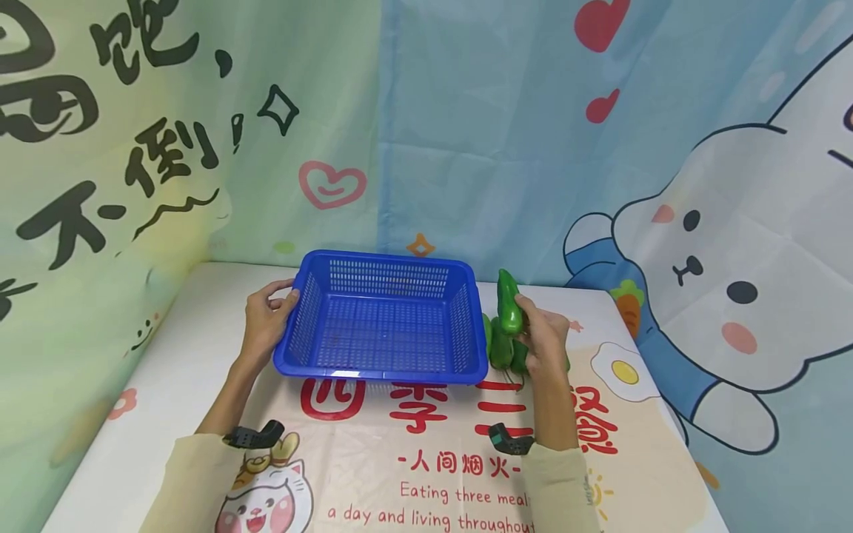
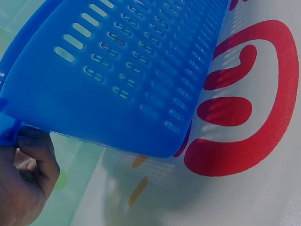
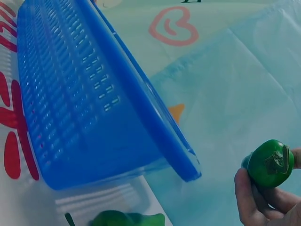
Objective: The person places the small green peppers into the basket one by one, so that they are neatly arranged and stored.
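Note:
A blue plastic basket [image 1: 383,376] with slotted sides stands in the middle of the table, nothing lying in it. My left hand [image 1: 268,314] grips its left rim, fingers curled at the edge; the left wrist view shows that hand [image 2: 28,174] beside the basket wall [image 2: 94,113]. My right hand [image 1: 545,333] holds a green pepper [image 1: 509,303] just right of the basket. In the right wrist view the pepper [image 3: 270,165] shows its stem end between thumb and fingers. Several more green peppers [image 1: 501,352] lie below that hand, partly hidden by it.
The table [image 1: 166,355] wears a printed cloth with red characters and cartoon figures. A printed curtain [image 1: 466,148] hangs close behind the table's back edge. Dark wrist cameras [image 1: 512,440] are strapped on both forearms.

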Demonstrator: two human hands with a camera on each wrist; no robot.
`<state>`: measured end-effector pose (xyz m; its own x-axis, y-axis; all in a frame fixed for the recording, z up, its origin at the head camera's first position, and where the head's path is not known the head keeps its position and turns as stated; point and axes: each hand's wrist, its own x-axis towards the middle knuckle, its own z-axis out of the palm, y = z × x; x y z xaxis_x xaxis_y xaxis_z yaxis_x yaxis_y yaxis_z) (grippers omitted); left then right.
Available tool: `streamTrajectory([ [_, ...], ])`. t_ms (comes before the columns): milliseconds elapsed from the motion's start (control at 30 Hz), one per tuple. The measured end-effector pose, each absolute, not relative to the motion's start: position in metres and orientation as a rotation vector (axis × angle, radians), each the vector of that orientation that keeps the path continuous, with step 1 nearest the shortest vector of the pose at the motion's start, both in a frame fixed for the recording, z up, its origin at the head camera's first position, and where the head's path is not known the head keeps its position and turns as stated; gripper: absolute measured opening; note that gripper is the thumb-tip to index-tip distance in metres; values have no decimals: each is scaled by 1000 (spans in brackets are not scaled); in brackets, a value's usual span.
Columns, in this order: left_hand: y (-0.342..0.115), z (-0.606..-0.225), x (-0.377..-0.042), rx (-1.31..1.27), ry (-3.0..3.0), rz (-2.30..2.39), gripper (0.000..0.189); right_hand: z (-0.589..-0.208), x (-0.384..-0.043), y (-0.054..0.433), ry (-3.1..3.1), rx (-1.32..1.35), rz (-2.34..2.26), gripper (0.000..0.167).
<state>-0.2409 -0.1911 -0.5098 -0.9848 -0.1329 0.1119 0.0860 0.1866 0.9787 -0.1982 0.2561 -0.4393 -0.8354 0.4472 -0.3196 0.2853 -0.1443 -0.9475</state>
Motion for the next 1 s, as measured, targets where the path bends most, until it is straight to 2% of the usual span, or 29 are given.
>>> streamTrajectory([
  [467,-192,-509,-240,47,-2287,-1892,44,-442,-200,242,-1994,-877,2093,62],
  [800,-192,-510,-240,47,-2296,-1879,44,-443,-202,232,-1978,-797,2121,47],
  [1000,-191,-509,-240,45,-2297,-1882,44,-442,-201,227,-1999,-808,2125,49],
])
